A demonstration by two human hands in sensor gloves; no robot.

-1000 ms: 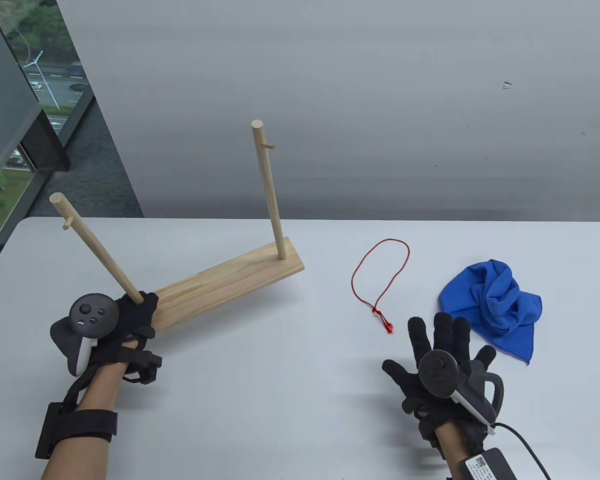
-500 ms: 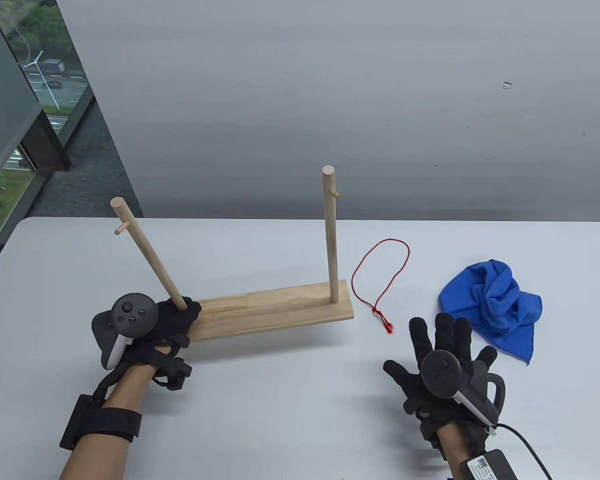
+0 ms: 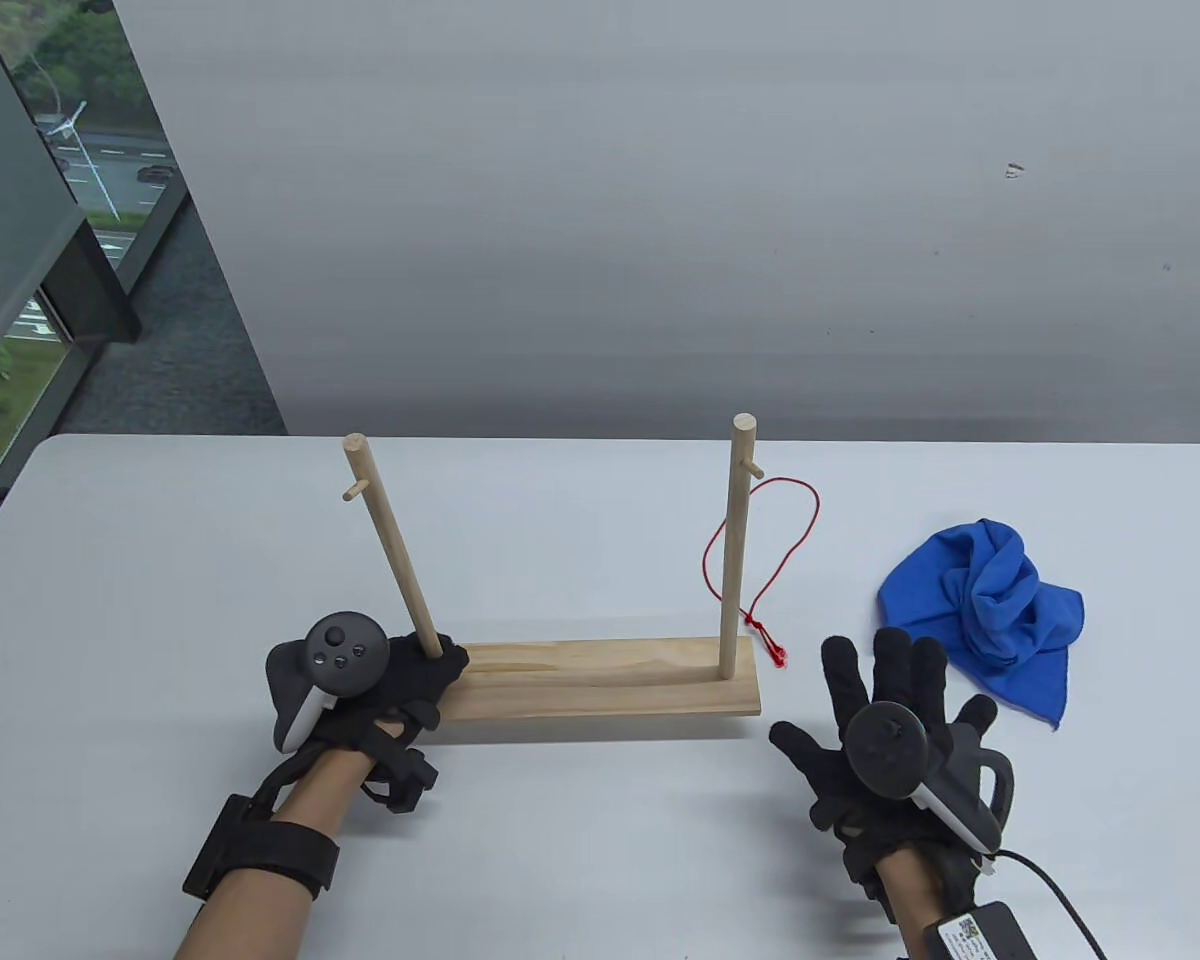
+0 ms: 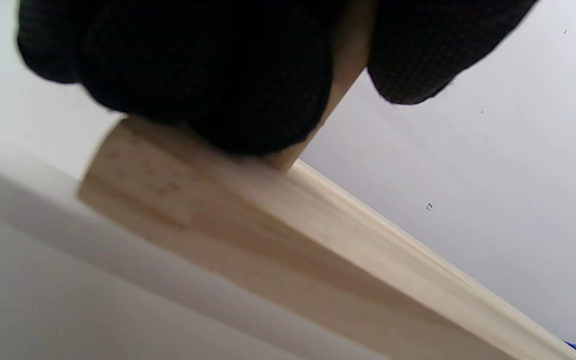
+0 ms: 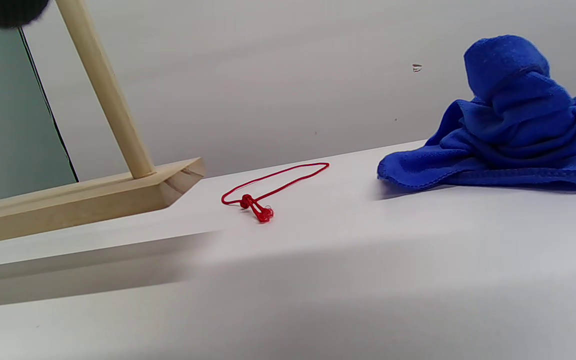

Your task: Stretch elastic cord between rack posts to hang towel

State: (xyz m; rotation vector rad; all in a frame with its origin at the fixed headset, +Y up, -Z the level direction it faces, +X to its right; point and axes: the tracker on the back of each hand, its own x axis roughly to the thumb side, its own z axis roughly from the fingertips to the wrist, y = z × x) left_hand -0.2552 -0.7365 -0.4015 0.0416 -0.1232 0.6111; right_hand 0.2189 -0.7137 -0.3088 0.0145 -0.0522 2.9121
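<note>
A wooden rack (image 3: 600, 680) with a flat base and two upright posts stands at the table's middle front. My left hand (image 3: 415, 670) grips the foot of the left post (image 3: 390, 545); its fingers (image 4: 248, 75) wrap that post above the base (image 4: 318, 235). The right post (image 3: 732, 560) partly hides a red elastic cord loop (image 3: 790, 520) lying flat behind it. The cord (image 5: 273, 187) also shows in the right wrist view, next to the base's end (image 5: 168, 187). My right hand (image 3: 885, 690) is open and empty, fingers spread, in front of a crumpled blue towel (image 3: 990, 610).
The white table (image 3: 580, 850) ends at a grey wall behind. A window lies at the far left. A cable (image 3: 1050, 885) runs from my right wrist. The towel (image 5: 508, 125) lies bunched to the right of the cord.
My left hand has moved the rack to the right and toward me, turning its base parallel to the table's front edge. Its right post now stands in front of the cord. My right hand has stayed put.
</note>
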